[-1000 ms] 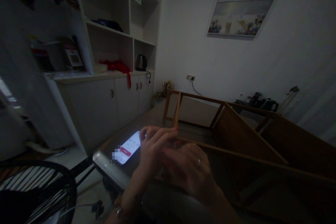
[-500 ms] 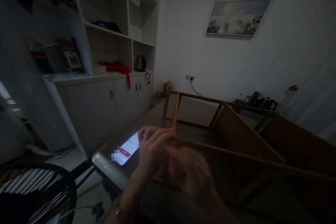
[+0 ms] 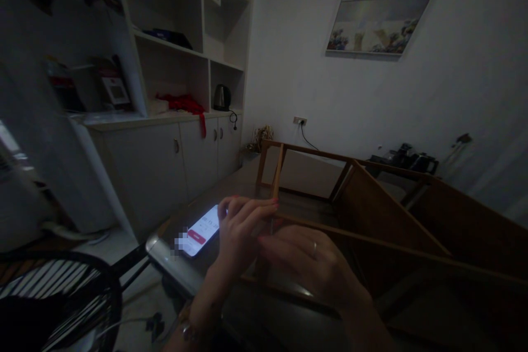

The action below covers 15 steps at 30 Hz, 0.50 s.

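Observation:
A brown wooden shelf frame lies on its side on the dark table. My left hand is at its near left corner, fingers bent over the wood and holding it. Close beside it, my right hand, wearing a ring, has its fingers pinched together at the same corner. Whatever lies between the right fingertips is too dark and small to make out. A lit phone with a running timer and a red button lies just left of my left hand.
Black round-backed chair at lower left, near the table's rounded metal edge. White cabinet with a kettle and red cloth stands behind. Dark appliances sit beyond the frame.
My right hand has turned, its fingers now stretched more toward the corner and its back more level. My left hand stays in place on the frame.

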Available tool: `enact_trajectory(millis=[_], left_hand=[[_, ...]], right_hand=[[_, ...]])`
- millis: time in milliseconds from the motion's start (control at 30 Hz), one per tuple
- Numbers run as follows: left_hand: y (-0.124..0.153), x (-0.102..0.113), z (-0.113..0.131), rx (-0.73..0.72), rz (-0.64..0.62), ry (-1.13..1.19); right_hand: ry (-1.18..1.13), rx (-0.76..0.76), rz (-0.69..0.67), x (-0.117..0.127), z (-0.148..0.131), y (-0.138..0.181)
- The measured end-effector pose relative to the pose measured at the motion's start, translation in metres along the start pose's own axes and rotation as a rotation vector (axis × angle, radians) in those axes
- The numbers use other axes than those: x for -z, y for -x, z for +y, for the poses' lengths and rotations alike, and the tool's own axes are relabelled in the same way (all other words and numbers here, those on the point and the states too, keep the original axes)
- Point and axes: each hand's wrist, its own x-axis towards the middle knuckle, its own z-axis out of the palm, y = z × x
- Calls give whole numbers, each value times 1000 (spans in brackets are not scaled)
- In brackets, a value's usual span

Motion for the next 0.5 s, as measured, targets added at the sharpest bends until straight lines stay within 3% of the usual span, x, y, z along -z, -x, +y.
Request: enact_trajectory(millis=[100, 267, 500], left_hand=[[-1, -2, 0, -21, 33, 1], [-1, -6, -3, -51, 93, 10], [1, -6, -3, -46, 85, 18]], right_hand=[[16, -2, 1, 3, 0, -1], [108, 23, 127, -6, -5, -2], [194, 1, 212, -19, -10, 1]])
